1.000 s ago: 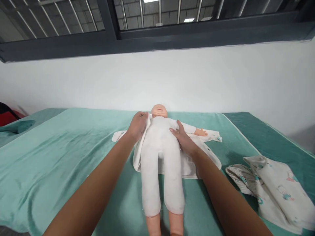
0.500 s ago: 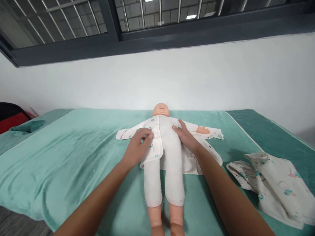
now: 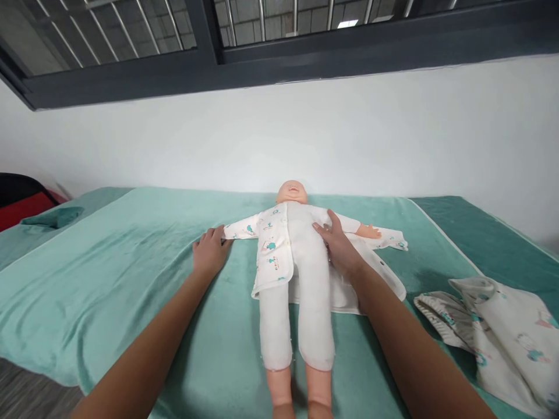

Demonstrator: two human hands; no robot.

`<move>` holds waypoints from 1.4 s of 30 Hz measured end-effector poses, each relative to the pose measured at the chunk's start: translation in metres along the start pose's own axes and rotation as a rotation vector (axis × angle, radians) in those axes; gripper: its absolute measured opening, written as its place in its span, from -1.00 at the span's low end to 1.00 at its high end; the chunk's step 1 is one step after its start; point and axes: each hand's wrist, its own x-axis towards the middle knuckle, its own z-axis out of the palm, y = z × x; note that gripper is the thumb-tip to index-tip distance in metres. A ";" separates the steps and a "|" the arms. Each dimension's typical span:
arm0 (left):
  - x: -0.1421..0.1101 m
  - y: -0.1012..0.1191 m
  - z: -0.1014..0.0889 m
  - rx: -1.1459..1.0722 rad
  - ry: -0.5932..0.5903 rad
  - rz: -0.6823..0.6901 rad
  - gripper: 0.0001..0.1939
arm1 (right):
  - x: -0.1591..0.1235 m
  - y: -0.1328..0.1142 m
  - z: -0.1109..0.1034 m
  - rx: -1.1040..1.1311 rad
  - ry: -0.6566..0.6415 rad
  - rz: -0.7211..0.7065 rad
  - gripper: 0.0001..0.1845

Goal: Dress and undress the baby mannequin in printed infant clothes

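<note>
My left hand (image 3: 212,249) curls at the baby shirt (image 3: 274,253) sleeve (image 3: 241,228), grip unclear; my right hand (image 3: 339,241) lies spread against the doll (image 3: 308,250). Seemingly I'm straightening; next calls for sleeving the other arm (image 3: 348,224).

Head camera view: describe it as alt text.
A doll, half wearing a patterned jacket, lies on a green blanket. A person's left hand is at one sleeve's end, their right hand at the doll's chest. More clothes lie at right.

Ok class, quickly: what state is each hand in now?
Left hand: at the end of the printed sleeve; grip cannot be told.
Right hand: open, against the doll's torso.
</note>
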 end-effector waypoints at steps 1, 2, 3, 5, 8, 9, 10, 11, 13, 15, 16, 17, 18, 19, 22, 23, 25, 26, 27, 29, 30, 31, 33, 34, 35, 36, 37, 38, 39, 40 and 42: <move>0.000 0.001 0.000 0.020 0.020 -0.018 -0.44 | 0.000 0.001 0.002 0.022 0.006 -0.005 0.14; 0.000 0.002 0.000 0.036 0.038 -0.036 -0.43 | -0.001 0.001 0.003 0.040 0.003 -0.010 0.15; -0.001 0.003 0.000 0.047 0.052 -0.050 -0.42 | -0.001 0.001 0.003 0.052 -0.009 -0.014 0.15; -0.002 0.004 0.000 0.061 0.064 -0.064 -0.41 | -0.002 0.000 0.003 0.047 -0.037 -0.019 0.16; -0.004 0.001 0.001 0.052 0.033 -0.069 -0.41 | -0.001 -0.003 -0.002 -0.056 -0.049 -0.024 0.11; -0.004 -0.001 0.002 0.043 0.017 -0.073 -0.40 | 0.000 -0.004 -0.006 -0.105 -0.042 -0.029 0.07; -0.005 -0.003 0.003 0.033 0.005 -0.076 -0.39 | 0.002 -0.005 -0.010 -0.154 -0.033 -0.038 0.02; -0.006 -0.006 0.003 0.019 -0.001 -0.077 -0.39 | 0.004 -0.007 -0.016 -0.204 -0.018 -0.050 -0.07; -0.008 -0.011 0.005 -0.009 0.010 -0.072 -0.38 | 0.009 -0.011 -0.031 -0.305 0.063 -0.092 -0.34; -0.010 -0.014 0.006 -0.037 0.049 -0.045 -0.37 | 0.015 -0.015 -0.049 -0.392 0.224 -0.180 -0.61; -0.011 -0.016 0.007 -0.051 0.072 -0.011 -0.36 | 0.019 -0.017 -0.059 -0.430 0.331 -0.239 -0.69; -0.012 -0.016 0.008 -0.063 0.085 0.041 -0.36 | 0.023 -0.018 -0.068 -0.465 0.449 -0.300 -0.74; -0.012 -0.017 0.010 -0.077 0.083 0.102 -0.37 | 0.027 -0.019 -0.076 -0.495 0.560 -0.347 -0.76; -0.012 -0.017 0.012 -0.095 0.066 0.163 -0.37 | 0.031 -0.019 -0.083 -0.519 0.647 -0.368 -0.77; -0.011 -0.018 0.018 -0.162 -0.014 0.242 -0.32 | 0.040 -0.018 -0.097 -0.526 0.709 -0.314 -0.83; -0.011 -0.018 0.020 -0.184 -0.023 0.229 -0.29 | 0.041 -0.017 -0.099 -0.506 0.677 -0.288 -0.86; -0.009 -0.019 0.022 -0.217 -0.015 0.191 -0.26 | 0.041 -0.015 -0.103 -0.452 0.610 -0.261 -0.90; -0.009 -0.020 0.022 -0.229 -0.008 0.177 -0.26 | 0.040 -0.014 -0.106 -0.412 0.586 -0.253 -0.90; -0.008 -0.020 0.022 -0.241 -0.002 0.164 -0.26 | 0.039 -0.014 -0.108 -0.358 0.566 -0.244 -0.89; -0.008 -0.021 0.020 -0.268 0.017 0.151 -0.27 | 0.038 -0.014 -0.114 -0.215 0.537 -0.227 -0.90; -0.009 -0.020 0.019 -0.283 0.032 0.151 -0.28 | 0.038 -0.014 -0.117 -0.132 0.525 -0.217 -0.91; -0.010 -0.017 0.016 -0.297 0.056 0.154 -0.30 | 0.039 -0.015 -0.120 -0.051 0.512 -0.204 -0.93; -0.015 -0.007 0.009 -0.332 0.109 0.160 -0.34 | 0.041 -0.015 -0.123 0.101 0.471 -0.173 -0.95; -0.018 0.002 0.003 -0.359 0.128 0.157 -0.37 | 0.042 -0.015 -0.122 0.203 0.436 -0.152 -0.94; -0.022 0.014 -0.003 -0.391 0.134 0.154 -0.40 | 0.042 -0.015 -0.122 0.310 0.396 -0.131 -0.90; -0.025 0.029 -0.011 -0.442 0.128 0.140 -0.42 | 0.043 -0.015 -0.120 0.410 0.359 -0.113 -0.84; -0.029 0.047 -0.019 -0.489 0.101 0.134 -0.45 | 0.043 -0.016 -0.117 0.501 0.325 -0.099 -0.77; -0.031 0.067 -0.028 -0.523 0.074 0.147 -0.47 | 0.043 -0.016 -0.115 0.578 0.294 -0.087 -0.70; -0.031 0.088 -0.036 -0.550 0.054 0.193 -0.49 | 0.043 -0.016 -0.112 0.631 0.269 -0.077 -0.64; -0.030 0.111 -0.045 -0.569 0.015 0.260 -0.50 | 0.043 -0.017 -0.110 0.658 0.253 -0.073 -0.60; -0.023 0.156 -0.058 -0.567 -0.099 0.418 -0.53 | 0.042 -0.018 -0.107 0.721 0.212 -0.078 -0.57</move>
